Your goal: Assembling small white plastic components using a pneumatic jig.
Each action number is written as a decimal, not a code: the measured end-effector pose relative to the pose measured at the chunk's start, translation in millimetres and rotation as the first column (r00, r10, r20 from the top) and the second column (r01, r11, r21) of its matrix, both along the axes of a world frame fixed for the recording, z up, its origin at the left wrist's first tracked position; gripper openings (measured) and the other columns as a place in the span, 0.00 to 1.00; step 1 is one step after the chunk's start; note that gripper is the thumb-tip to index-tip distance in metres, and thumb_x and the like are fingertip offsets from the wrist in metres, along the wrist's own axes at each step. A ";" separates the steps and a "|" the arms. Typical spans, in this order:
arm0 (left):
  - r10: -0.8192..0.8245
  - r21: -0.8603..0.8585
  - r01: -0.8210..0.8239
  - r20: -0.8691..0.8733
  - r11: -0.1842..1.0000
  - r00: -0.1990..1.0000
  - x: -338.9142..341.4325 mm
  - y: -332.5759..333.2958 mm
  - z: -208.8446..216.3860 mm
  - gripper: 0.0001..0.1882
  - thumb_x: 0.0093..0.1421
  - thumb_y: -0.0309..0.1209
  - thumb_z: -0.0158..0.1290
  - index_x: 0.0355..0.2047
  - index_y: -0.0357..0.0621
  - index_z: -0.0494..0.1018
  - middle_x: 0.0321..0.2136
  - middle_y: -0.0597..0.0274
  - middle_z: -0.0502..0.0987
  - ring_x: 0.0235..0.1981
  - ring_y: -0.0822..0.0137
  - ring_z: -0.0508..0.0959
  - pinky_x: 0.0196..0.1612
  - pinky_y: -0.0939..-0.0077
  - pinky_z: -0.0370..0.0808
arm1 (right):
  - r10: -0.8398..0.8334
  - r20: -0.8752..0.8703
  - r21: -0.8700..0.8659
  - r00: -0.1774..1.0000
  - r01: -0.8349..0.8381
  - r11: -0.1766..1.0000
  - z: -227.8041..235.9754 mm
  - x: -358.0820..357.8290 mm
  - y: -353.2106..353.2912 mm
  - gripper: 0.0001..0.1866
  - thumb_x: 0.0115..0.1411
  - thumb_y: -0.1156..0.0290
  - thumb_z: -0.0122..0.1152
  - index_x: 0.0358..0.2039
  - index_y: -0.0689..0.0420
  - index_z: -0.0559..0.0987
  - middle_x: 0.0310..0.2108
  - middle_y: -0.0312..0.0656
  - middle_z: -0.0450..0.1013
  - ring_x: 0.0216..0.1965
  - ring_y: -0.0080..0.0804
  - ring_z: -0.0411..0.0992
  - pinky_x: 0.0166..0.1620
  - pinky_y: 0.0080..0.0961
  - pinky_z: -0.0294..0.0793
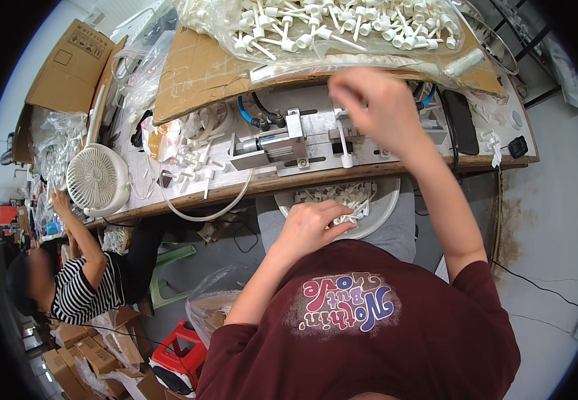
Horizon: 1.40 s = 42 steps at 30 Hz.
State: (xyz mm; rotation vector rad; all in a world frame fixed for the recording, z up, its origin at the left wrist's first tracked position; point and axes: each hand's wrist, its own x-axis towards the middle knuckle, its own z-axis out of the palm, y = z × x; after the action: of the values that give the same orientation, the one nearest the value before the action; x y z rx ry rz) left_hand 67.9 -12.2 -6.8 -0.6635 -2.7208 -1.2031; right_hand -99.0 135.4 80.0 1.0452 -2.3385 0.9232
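Note:
My left hand (314,225) is low over a white basin (388,217) on my lap, thumb and forefinger closing around a small white plastic piece (350,221) among many others there. Above the metal fixture (316,143) on the bench, my right hand (376,110) is raised with its fingers curled. Whatever those fingers hold, if anything, is hidden. One white plastic piece with a stem and a round cup end (346,150) sits upright in the fixture, below and left of my right hand. A metal cylinder (266,145) lies along the fixture's left side.
Cardboard (196,80) bearing a bag of white cup-ended pieces (342,27) overhangs the bench. More loose pieces (196,163) and a white fan (98,179) lie left. A black device (459,120) stands right. Another person (89,283) works at far left, near a red stool (181,353).

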 end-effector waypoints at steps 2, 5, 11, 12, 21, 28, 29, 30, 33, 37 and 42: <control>0.008 0.006 -0.008 0.004 1.000 1.000 3.4 -0.2 0.4 0.10 0.55 0.38 0.62 0.31 0.45 0.80 0.26 0.62 0.80 0.23 0.58 0.80 0.26 0.67 0.76 | -0.090 -0.233 0.060 0.968 0.106 0.993 18.3 -35.8 -11.6 0.09 0.57 0.75 0.59 0.39 0.54 0.79 0.40 0.39 0.76 0.38 0.37 0.75 0.39 0.31 0.75; 0.011 0.011 -0.010 -0.024 1.000 1.000 6.6 1.4 -2.9 0.10 0.54 0.37 0.63 0.31 0.46 0.80 0.26 0.63 0.80 0.22 0.59 0.79 0.26 0.68 0.75 | -0.089 -0.305 0.256 0.948 0.172 0.951 21.7 -90.1 -30.3 0.16 0.56 0.80 0.55 0.44 0.51 0.77 0.43 0.39 0.72 0.45 0.36 0.73 0.43 0.33 0.76; 0.010 0.023 -0.010 -0.024 1.000 1.000 11.1 3.1 -6.7 0.09 0.56 0.37 0.61 0.30 0.45 0.80 0.25 0.63 0.80 0.22 0.59 0.80 0.25 0.68 0.76 | -0.020 -0.141 0.631 0.990 0.105 0.769 25.7 -119.4 -56.2 0.14 0.54 0.83 0.55 0.40 0.54 0.74 0.42 0.40 0.70 0.45 0.40 0.74 0.43 0.36 0.77; 0.011 0.023 -0.010 -0.028 1.000 1.000 10.9 2.8 -6.1 0.09 0.56 0.37 0.61 0.29 0.44 0.80 0.25 0.63 0.80 0.22 0.59 0.80 0.25 0.68 0.76 | -0.001 -0.149 0.630 0.989 0.096 0.770 23.8 -123.9 -52.9 0.13 0.54 0.83 0.55 0.39 0.55 0.73 0.42 0.40 0.70 0.45 0.41 0.74 0.42 0.36 0.77; -0.022 0.004 0.023 -0.075 1.000 0.997 8.5 3.8 -10.9 0.09 0.54 0.36 0.64 0.30 0.45 0.81 0.26 0.63 0.81 0.22 0.62 0.79 0.24 0.71 0.74 | 0.096 -0.223 0.332 0.970 -0.017 0.943 17.2 -121.6 -7.6 0.09 0.57 0.79 0.57 0.38 0.59 0.71 0.40 0.41 0.71 0.38 0.45 0.75 0.40 0.37 0.76; 0.049 0.095 -0.033 -0.169 0.995 0.984 -7.7 4.9 12.1 0.09 0.54 0.31 0.64 0.35 0.43 0.81 0.33 0.61 0.83 0.27 0.64 0.82 0.29 0.76 0.78 | 0.096 0.291 -0.373 0.952 0.020 0.928 30.8 -89.0 27.6 0.12 0.61 0.66 0.64 0.41 0.58 0.76 0.32 0.37 0.74 0.25 0.23 0.70 0.29 0.20 0.68; 0.121 0.165 -0.092 -0.173 0.982 0.977 -11.6 6.0 17.1 0.10 0.54 0.29 0.64 0.37 0.43 0.80 0.34 0.59 0.82 0.29 0.65 0.82 0.30 0.75 0.78 | 0.234 0.486 -0.506 0.842 0.053 0.861 30.2 -77.0 28.7 0.12 0.62 0.65 0.64 0.41 0.58 0.76 0.32 0.36 0.74 0.24 0.19 0.68 0.28 0.17 0.67; 0.193 0.234 -0.150 -0.173 0.961 0.966 -15.3 7.4 21.2 0.12 0.54 0.28 0.64 0.39 0.42 0.80 0.36 0.58 0.82 0.30 0.65 0.82 0.31 0.75 0.79 | 0.353 0.575 -0.594 0.738 0.080 0.800 24.5 -63.5 28.8 0.11 0.64 0.65 0.62 0.41 0.57 0.74 0.32 0.35 0.75 0.23 0.10 0.64 0.24 0.11 0.61; 0.344 0.450 -0.244 -0.155 0.859 0.926 -31.4 8.7 37.2 0.22 0.53 0.17 0.62 0.49 0.39 0.76 0.48 0.52 0.77 0.39 0.67 0.81 0.36 0.76 0.81 | 0.622 0.656 -0.734 0.428 0.170 0.657 2.5 -23.0 30.7 0.08 0.65 0.69 0.59 0.41 0.58 0.73 0.31 0.36 0.74 0.20 0.12 0.64 0.23 0.10 0.62; 0.385 0.473 -0.259 -0.192 0.842 0.903 -46.2 14.1 54.6 0.26 0.52 0.17 0.62 0.53 0.39 0.73 0.51 0.51 0.74 0.43 0.64 0.80 0.42 0.73 0.82 | 0.673 0.719 -0.695 0.173 0.169 0.699 -34.7 22.9 33.9 0.10 0.69 0.64 0.54 0.41 0.57 0.71 0.29 0.36 0.75 0.13 0.08 0.58 0.15 0.08 0.54; 0.188 0.229 -0.118 -0.313 0.966 0.931 -45.6 11.4 47.1 0.22 0.48 0.20 0.65 0.45 0.41 0.78 0.34 0.58 0.81 0.34 0.64 0.80 0.36 0.72 0.77 | 0.620 0.774 -0.629 0.124 0.257 0.734 -43.4 57.9 34.8 0.15 0.68 0.58 0.56 0.37 0.58 0.72 0.27 0.37 0.76 0.12 0.08 0.57 0.13 0.08 0.51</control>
State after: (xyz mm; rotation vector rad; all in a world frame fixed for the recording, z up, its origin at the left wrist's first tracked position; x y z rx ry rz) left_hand 22.3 -0.9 40.3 -0.5560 -2.2866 -1.1910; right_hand -41.1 170.2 36.6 0.3218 -2.1411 3.1228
